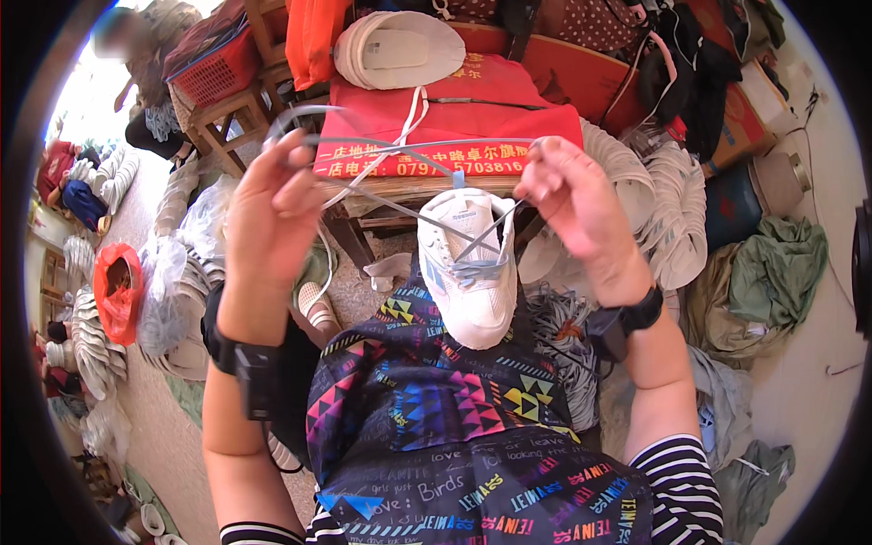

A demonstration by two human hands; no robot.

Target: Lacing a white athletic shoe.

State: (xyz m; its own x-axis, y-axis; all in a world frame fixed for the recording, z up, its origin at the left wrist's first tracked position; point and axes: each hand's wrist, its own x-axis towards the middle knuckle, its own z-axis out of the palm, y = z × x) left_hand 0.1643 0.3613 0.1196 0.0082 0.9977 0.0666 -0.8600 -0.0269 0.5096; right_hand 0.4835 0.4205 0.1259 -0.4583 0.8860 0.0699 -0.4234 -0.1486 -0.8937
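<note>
A white sneaker (472, 304) with pale blue-grey trim rests in my lap against the table edge, its toe toward me. A grey shoelace (472, 143) crosses over its tongue and runs out to both sides. My left hand (280, 200), raised left of the shoe and slightly blurred, is closed on one length of lace, with a loop above the fingers. My right hand (574, 200), level with it on the right, pinches lace between thumb and fingertips. The lace stretches nearly straight between the hands above the shoe.
Ahead, a red bag (536, 113) covers a small wooden table, with stacked white shoes (413, 54) and loose white laces on it. More shoe stacks (677, 218) stand at right, beside a bundle of grey laces (568, 345). A red basket (213, 77) and another person are at far left.
</note>
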